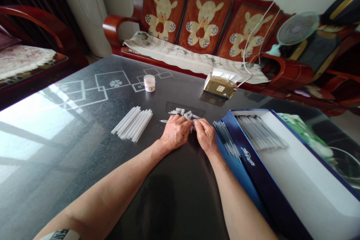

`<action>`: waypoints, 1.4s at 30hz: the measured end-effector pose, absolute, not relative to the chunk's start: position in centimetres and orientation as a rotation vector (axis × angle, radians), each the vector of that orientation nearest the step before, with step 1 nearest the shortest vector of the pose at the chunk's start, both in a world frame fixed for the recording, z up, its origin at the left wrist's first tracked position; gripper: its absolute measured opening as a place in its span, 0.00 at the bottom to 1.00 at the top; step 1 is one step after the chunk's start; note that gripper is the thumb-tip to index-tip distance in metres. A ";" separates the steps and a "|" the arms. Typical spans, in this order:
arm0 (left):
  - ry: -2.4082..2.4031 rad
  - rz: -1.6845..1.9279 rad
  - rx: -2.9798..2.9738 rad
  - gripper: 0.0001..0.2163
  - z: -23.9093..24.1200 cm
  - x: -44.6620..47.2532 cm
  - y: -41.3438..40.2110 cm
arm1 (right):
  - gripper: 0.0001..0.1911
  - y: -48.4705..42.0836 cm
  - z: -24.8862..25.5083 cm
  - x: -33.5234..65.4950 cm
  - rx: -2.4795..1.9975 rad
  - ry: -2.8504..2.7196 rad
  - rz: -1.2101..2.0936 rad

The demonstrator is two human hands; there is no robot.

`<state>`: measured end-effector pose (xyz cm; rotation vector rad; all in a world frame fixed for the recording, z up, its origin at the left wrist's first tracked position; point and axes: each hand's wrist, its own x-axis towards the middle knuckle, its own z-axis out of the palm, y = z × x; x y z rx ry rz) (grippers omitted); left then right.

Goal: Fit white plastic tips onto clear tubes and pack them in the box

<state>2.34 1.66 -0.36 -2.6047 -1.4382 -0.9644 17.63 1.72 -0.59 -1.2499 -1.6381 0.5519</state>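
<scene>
Both hands meet close together over the dark table, fingers bent and thumbs toward each other. My left hand [176,132] is closed, its fingertips hiding whatever lies between them. A thin pointed white piece [163,121] shows just left of its knuckles; whether the hand grips it I cannot tell. My right hand [206,135] is closed in a pinch beside it, the pinched thing too small to name. Right behind the hands lies a loose heap of short white and grey plastic pieces [182,111], partly covered. To the left, white translucent tubes like pen barrels [132,123] lie side by side.
On the right stands a blue box [250,161] with thin clear sticks like pen refills [261,133] inside. More dark-ended refills [227,140] lie on a blue surface alongside. Farther back are a small round jar [149,83], a tissue pack [221,84] and a green-white bag [306,135].
</scene>
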 end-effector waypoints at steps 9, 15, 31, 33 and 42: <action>-1.452 -0.983 -2.588 0.14 -0.4 2.3 1.7 | 0.13 1.5 -0.3 17.7 -1.296 -1.610 0.573; -1.430 -0.990 -2.602 0.14 -0.4 2.3 1.7 | 0.13 1.5 -0.2 17.7 -1.269 -1.662 0.544; -1.754 -1.732 -2.296 0.13 0.1 2.3 1.8 | 0.20 2.1 -1.1 18.4 -1.340 -1.273 0.740; -1.986 -1.966 -2.242 0.15 0.0 2.2 2.0 | 0.17 1.9 -0.9 18.2 -1.284 -1.364 0.726; -2.196 -2.862 -1.976 0.18 0.0 2.2 3.0 | 0.09 1.0 0.0 17.3 -1.204 -1.802 0.469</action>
